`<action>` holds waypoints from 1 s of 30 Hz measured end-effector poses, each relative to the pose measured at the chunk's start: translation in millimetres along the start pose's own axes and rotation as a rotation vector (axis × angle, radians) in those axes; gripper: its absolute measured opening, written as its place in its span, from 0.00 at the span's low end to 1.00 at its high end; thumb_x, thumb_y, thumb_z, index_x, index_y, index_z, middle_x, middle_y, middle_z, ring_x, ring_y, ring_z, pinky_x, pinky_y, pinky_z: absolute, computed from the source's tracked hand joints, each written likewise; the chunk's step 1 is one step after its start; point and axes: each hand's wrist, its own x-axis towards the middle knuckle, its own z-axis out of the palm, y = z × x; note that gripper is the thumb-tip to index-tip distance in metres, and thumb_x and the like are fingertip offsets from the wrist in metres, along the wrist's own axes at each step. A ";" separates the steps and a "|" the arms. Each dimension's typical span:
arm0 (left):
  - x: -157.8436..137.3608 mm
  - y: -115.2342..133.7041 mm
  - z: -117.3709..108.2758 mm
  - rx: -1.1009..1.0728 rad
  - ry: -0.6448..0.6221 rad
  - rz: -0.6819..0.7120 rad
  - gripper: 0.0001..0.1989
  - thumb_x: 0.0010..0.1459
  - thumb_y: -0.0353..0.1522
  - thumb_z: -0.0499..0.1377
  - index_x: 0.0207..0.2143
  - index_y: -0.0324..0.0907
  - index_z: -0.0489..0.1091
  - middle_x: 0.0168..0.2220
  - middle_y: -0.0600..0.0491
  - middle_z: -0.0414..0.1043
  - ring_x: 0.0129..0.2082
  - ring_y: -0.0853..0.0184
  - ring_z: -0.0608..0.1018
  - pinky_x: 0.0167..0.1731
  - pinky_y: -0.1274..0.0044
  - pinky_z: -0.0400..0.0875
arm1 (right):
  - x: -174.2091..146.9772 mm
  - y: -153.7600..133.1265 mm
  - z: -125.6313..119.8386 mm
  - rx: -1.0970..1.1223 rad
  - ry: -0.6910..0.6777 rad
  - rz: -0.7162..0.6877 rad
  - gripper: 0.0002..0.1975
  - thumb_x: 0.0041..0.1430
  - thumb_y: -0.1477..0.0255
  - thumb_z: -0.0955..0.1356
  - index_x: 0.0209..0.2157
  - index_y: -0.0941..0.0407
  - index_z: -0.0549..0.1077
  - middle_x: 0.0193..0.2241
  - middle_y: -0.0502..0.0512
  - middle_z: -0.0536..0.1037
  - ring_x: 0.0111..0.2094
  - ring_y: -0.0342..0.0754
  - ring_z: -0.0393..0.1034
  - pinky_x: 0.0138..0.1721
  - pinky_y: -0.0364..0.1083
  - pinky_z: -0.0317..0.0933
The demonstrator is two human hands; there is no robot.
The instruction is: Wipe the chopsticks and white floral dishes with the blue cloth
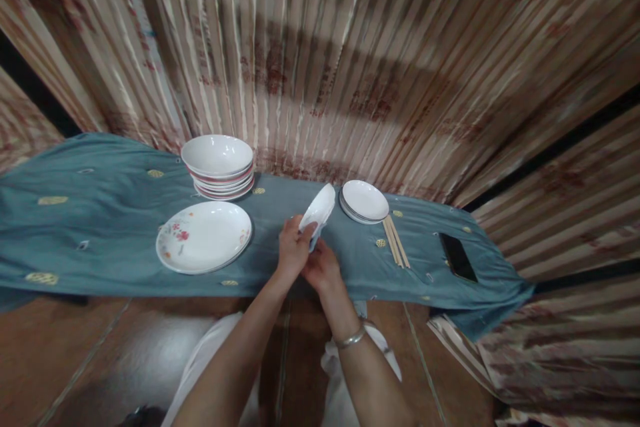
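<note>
Above the middle of the cloth-covered table, a small white dish (321, 205) is tilted up on edge between my two hands. My left hand (294, 244) is closed on its near left side, with the thumb across its face. From below and to the right, my right hand (323, 267) grips the lower part of the dish, its fingers partly hidden. Something pale shows at the dish's lower edge, too blurred to tell whether it is a cloth. Just right of my hands stands a short stack of small white plates (365, 201).
On the left are a stack of red-rimmed white bowls (217, 156) and large oval flowered plates (210, 237). Wooden chopsticks (397, 242) and a black phone (458, 257) lie on the right of the teal tablecloth (115, 227). A pleated curtain (310, 67) hangs behind the table.
</note>
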 end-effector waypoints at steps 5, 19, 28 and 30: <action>-7.2 -5.2 1.8 0.233 -0.102 0.187 0.05 0.57 0.33 0.56 0.31 0.43 0.70 0.30 0.55 0.76 0.33 0.63 0.77 0.60 0.60 0.51 | -8.1 0.3 -2.6 0.102 -0.073 0.136 0.14 0.64 0.71 0.57 0.39 0.57 0.73 0.32 0.52 0.80 0.40 0.45 0.75 0.46 0.44 0.68; -17.5 -17.6 -6.2 0.519 -0.298 0.405 0.10 0.61 0.32 0.51 0.37 0.43 0.72 0.36 0.51 0.77 0.42 0.60 0.76 0.62 0.52 0.38 | -33.9 -38.5 -22.8 0.108 -0.014 0.134 0.08 0.63 0.74 0.61 0.34 0.57 0.72 0.27 0.51 0.79 0.29 0.43 0.73 0.34 0.43 0.70; -30.5 -23.2 -4.1 0.633 -0.409 0.469 0.11 0.61 0.30 0.50 0.38 0.43 0.72 0.37 0.50 0.76 0.43 0.60 0.76 0.62 0.52 0.38 | -32.8 -70.2 -47.9 -0.064 0.120 -0.186 0.06 0.55 0.68 0.67 0.34 0.53 0.75 0.31 0.49 0.79 0.33 0.46 0.72 0.30 0.43 0.66; -33.5 -23.8 -3.0 0.644 -0.433 0.478 0.11 0.61 0.29 0.50 0.39 0.44 0.72 0.38 0.50 0.76 0.43 0.61 0.76 0.62 0.52 0.37 | -31.8 -67.1 -48.4 -0.125 0.145 -0.245 0.07 0.50 0.68 0.70 0.33 0.54 0.75 0.30 0.49 0.79 0.31 0.46 0.71 0.28 0.42 0.64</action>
